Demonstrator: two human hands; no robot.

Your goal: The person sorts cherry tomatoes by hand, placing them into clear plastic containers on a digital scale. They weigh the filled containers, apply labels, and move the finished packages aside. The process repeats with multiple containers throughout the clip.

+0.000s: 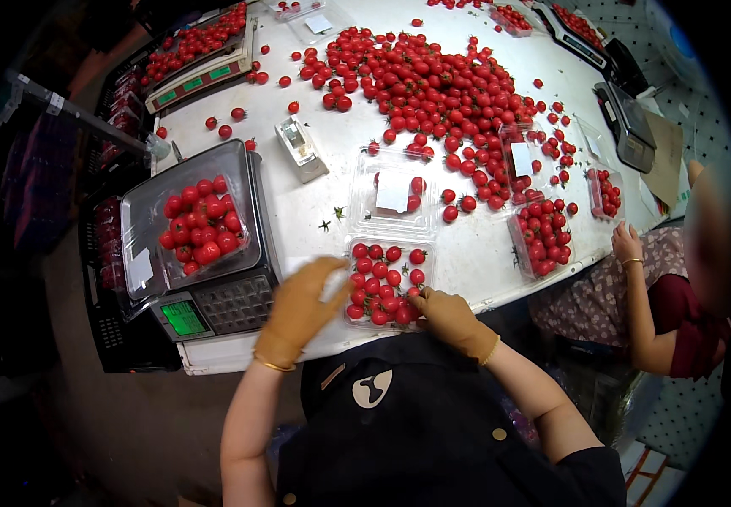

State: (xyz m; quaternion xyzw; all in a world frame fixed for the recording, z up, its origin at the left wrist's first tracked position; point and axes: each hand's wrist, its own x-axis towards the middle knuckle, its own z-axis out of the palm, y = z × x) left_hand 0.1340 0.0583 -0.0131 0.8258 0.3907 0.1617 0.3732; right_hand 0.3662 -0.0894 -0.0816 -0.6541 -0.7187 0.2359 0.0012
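Directly before me lies an open clear plastic clamshell point(431, 269) filled with a layer of red cherry tomatoes point(380, 270); its raised lid point(365, 220) leans away toward the heap. My left hand point(298, 308), in a tan glove, is at the box's left side. Its thumb and fingers are apart with nothing visible between them. My right hand point(452, 319), gloved alike, reaches over the box's right front part. Its fingertips are closed together among the tomatoes; what they pinch, if anything, is hidden.
At left, a scale point(234, 304) carries a filled clamshell point(201, 224). A small white device point(301, 150) stands beyond it. A large heap of cherry tomatoes point(441, 84) covers the table's far middle. Another filled clamshell point(543, 237) lies at right, near a co-worker's hand point(627, 245).
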